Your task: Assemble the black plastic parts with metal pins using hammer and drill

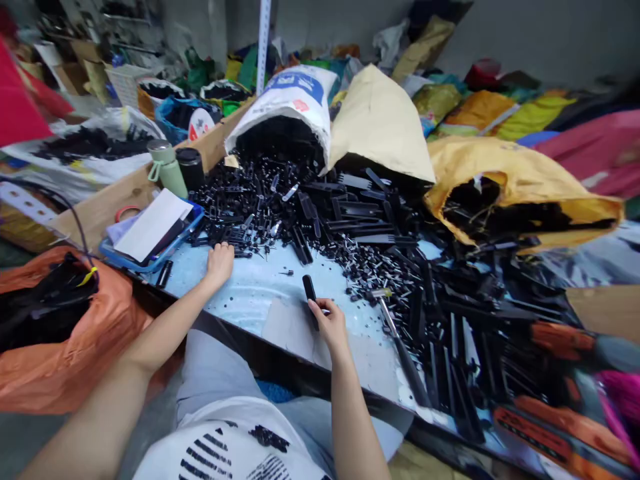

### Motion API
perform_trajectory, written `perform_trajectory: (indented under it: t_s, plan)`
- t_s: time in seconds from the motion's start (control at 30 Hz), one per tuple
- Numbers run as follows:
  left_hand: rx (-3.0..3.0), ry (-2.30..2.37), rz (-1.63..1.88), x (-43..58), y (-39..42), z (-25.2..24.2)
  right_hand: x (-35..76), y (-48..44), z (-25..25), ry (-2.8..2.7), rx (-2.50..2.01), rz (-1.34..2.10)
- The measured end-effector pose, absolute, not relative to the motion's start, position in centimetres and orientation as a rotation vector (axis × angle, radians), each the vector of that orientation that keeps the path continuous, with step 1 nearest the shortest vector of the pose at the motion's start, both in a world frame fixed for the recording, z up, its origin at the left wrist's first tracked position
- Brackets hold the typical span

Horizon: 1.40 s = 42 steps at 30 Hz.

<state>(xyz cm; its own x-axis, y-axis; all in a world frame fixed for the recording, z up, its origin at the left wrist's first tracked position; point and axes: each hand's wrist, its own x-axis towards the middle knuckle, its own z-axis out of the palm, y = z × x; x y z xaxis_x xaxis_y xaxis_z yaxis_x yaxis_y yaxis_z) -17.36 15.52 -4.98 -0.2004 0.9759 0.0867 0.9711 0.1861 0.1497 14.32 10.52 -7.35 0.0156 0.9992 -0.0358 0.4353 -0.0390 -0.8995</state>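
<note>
In the head view my right hand (330,323) grips a long, flat black plastic piece (309,288), tilted up from a grey sheet (287,323) on the light blue work surface (245,287). At the near edge of a heap of small black parts (235,207), my left hand (220,264) has its fingers bent down and together; whatever is between them is hidden. A small dark pin-like piece (287,273) lies on the surface between both hands. Right of my right hand are scattered small black pieces with metal pins (360,267) and a hammer (400,343).
A blue tray (150,263) with papers stands left, near a green bottle (169,170) and dark cup (191,168). Sacks, white (290,100), cream (377,123) and yellow (525,173), lie behind the heaps. Orange power tools (560,433) sit at the right edge.
</note>
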Motion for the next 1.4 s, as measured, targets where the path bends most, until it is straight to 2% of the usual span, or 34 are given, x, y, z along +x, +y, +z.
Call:
perform_trajectory:
  t_s: [0.17, 0.3, 0.43, 0.57, 0.67, 0.77, 0.87, 0.97, 1.07, 1.27, 1.4]
  plan:
    - [2.034, 2.478, 0.197, -16.9, 15.3, -5.3, 14.5, 9.8, -8.1, -0.957, -1.445, 1.220]
    - [1.988, 2.543, 0.152, -16.7, 14.8, -5.5, 15.1, 9.6, -8.0, -0.872, -1.326, 1.322]
    - [1.909, 2.629, 0.199, -16.2, 13.6, -6.3, 14.6, 9.1, -6.8, -1.202, -1.331, 1.224]
    - [1.824, 2.646, 0.298, -15.8, 12.3, -7.2, 9.9, 9.8, -5.1, -2.000, -1.356, 0.880]
    - [1.797, 2.641, 0.515, -16.1, 11.7, -7.6, 6.3, 11.9, -4.5, -2.396, -1.433, 0.623]
    - [1.721, 2.545, 0.942, -16.3, 11.4, -7.8, 6.5, 14.4, -4.5, -2.308, -1.801, 0.455]
    - [1.579, 2.242, 1.376, -15.5, 11.0, -7.7, 10.1, 15.3, -4.6, -2.175, -1.902, 0.346]
    - [1.539, 1.949, 1.498, -13.0, 10.4, -7.2, 13.8, 13.7, -4.9, -2.214, -1.851, 0.192]
    - [1.736, 1.817, 1.348, -9.9, 9.8, -6.6, 15.5, 10.7, -5.7, -2.325, -1.699, 0.198]
    - [2.357, 1.475, 0.617, -6.6, 8.3, -7.9, 15.6, 7.4, -8.0, -2.320, -1.452, 0.319]
    - [2.468, 1.544, 0.390, -6.3, 8.0, -9.2, 15.1, 8.1, -8.6, -2.315, -1.456, 0.297]
